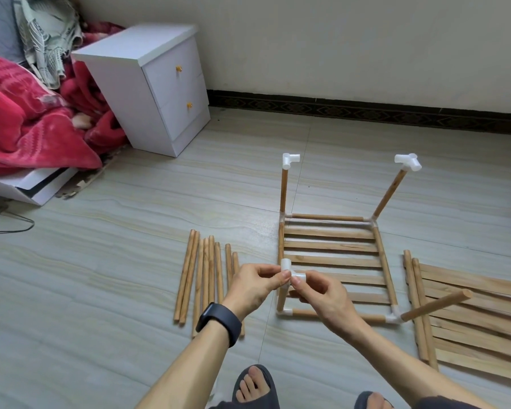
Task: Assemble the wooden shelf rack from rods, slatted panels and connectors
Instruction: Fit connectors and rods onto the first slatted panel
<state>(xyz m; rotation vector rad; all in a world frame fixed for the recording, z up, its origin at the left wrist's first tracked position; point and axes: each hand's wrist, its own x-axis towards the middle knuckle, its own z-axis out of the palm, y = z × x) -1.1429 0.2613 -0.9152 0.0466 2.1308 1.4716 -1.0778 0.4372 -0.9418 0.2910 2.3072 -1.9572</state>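
Nightstand [148, 84]: I see a white two-drawer cabinet at upper left, with a gold knob [178, 68] on each drawer.
Blanket [27, 128]: red, bunched up left of the cabinet and touching its side.
Cloth [46, 36]: pale green, patterned, draped above the blanket.
White panel [33, 184]: flat on the floor under the blanket's lower edge.
Cable [18, 228]: a thin dark loop on the floor at my far left.
Baseboard [366, 109]: dark, patterned, along the foot of the wall [337, 39].
Floor [115, 276]: pale streaked tiles.
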